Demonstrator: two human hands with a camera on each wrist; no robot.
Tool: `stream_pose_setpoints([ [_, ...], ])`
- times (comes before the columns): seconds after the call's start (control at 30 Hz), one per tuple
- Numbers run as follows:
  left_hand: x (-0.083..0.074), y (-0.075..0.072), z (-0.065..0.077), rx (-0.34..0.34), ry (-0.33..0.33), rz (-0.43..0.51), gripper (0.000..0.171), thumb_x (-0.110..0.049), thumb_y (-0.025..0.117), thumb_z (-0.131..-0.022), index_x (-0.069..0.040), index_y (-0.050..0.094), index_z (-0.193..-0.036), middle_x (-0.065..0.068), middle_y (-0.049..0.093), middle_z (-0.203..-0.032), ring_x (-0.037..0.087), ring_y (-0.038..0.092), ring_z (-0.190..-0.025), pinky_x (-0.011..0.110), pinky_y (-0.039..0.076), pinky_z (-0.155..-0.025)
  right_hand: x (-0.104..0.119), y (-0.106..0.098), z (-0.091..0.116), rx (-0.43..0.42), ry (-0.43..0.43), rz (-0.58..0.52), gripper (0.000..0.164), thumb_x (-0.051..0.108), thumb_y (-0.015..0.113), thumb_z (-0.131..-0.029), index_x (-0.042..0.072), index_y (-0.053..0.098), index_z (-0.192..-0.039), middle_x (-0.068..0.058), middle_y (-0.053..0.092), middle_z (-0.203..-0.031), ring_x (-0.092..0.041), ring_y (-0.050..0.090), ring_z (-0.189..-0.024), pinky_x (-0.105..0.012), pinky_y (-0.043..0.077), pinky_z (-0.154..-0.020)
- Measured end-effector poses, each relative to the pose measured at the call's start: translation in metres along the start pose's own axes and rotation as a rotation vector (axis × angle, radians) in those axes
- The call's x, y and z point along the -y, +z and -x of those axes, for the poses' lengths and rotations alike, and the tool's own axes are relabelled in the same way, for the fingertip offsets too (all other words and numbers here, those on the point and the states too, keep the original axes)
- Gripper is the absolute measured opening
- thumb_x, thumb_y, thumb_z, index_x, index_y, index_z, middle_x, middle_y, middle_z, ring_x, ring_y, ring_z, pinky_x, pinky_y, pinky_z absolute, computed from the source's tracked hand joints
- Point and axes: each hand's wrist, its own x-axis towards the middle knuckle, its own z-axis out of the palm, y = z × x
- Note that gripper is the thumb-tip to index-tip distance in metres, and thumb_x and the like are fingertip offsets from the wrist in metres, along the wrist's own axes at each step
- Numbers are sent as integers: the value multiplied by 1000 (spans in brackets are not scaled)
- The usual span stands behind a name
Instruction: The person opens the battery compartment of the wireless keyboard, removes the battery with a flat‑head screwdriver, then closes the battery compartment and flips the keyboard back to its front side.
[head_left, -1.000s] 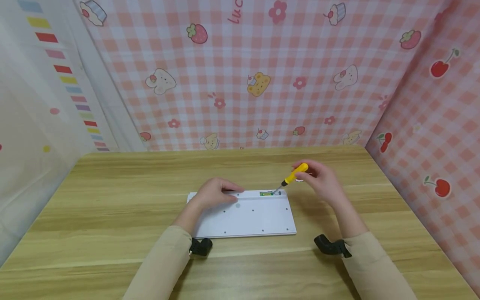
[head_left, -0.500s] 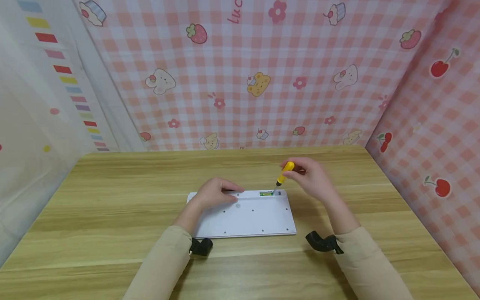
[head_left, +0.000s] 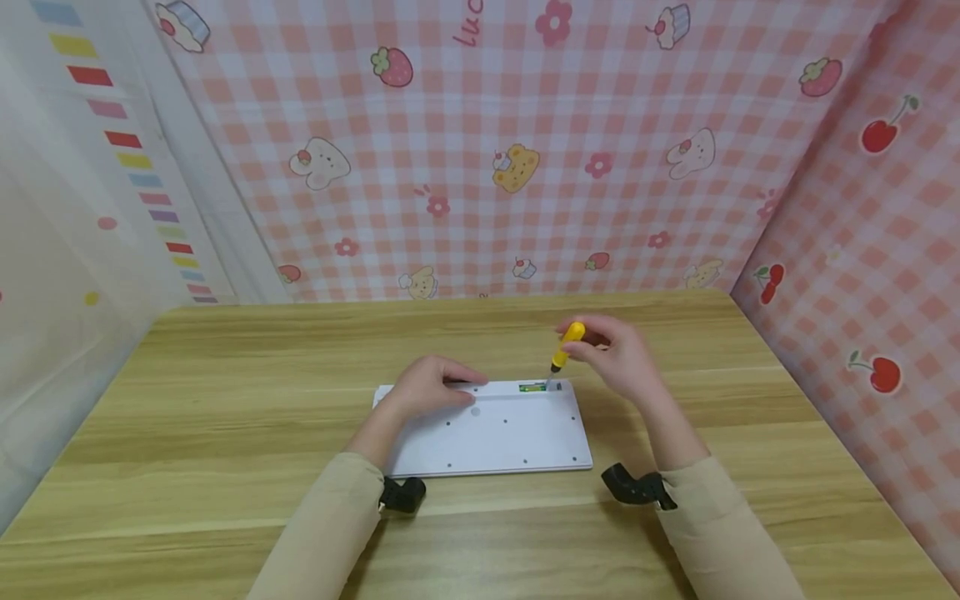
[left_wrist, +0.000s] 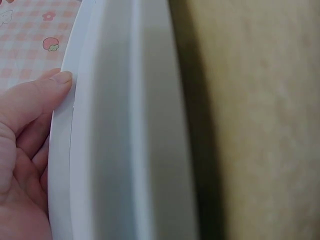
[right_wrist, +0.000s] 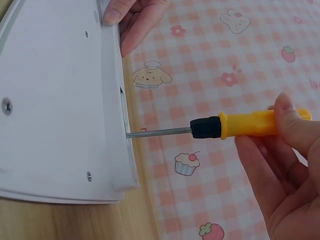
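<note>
A white keyboard lies underside up, with several screws in its back. Along its far edge runs a raised ridge with an open battery slot, where a green battery shows. My left hand grips that ridge left of the slot, thumb on the near side and fingers over the far side. In my right hand, thumb and fingers pinch the yellow handle of a screwdriver. Its metal shaft slants down, and the tip meets the slot at the battery's right end. The right wrist view shows the tip right at the ridge.
The keyboard rests on a wood-grain table. Behind it hangs a pink checked cloth, with more cloth at both sides. Black wrist mounts sit at both cuffs, the left one close to the keyboard's near edge.
My right hand has moved left, tilting the screwdriver more upright while its tip stays at the slot. The left hand and keyboard have not visibly moved.
</note>
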Motion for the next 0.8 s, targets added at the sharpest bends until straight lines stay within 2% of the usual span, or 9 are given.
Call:
stream_pose_setpoints([
  [0.23,0,1,0,-3,-6,10,30,-9,79,-83,-20,77,-110,-3,72,-114,19,64,-112,40,45,-103,-11,-3,3,4,54,-143,21,7,68,-94,0,68,-114,-15,66,-112,-24,64,-92,-27,58,-77],
  [0.43,0,2,0,-10,-10,9,29,-10,79,-83,-21,77,-110,-4,72,-114,18,64,-112,40,45,-102,-22,-6,6,-19,98,-253,25,8,64,-97,-5,64,-118,-21,63,-115,-20,65,-94,-28,57,-80],
  [0.63,0,2,0,-11,-12,6,30,-9,79,-83,-21,77,-110,-4,72,-113,18,64,-110,39,46,-101,-37,-8,10,-59,184,-428,30,6,58,-99,-13,55,-122,-26,56,-122,-15,64,-97,-28,55,-85],
  [0.8,1,2,-1,-14,0,4,30,-9,79,-83,-19,77,-110,-4,72,-113,18,64,-110,39,46,-101,-46,-9,15,-88,202,-538,34,4,56,-100,-19,48,-124,-17,59,-115,-14,65,-97,-28,55,-86],
])
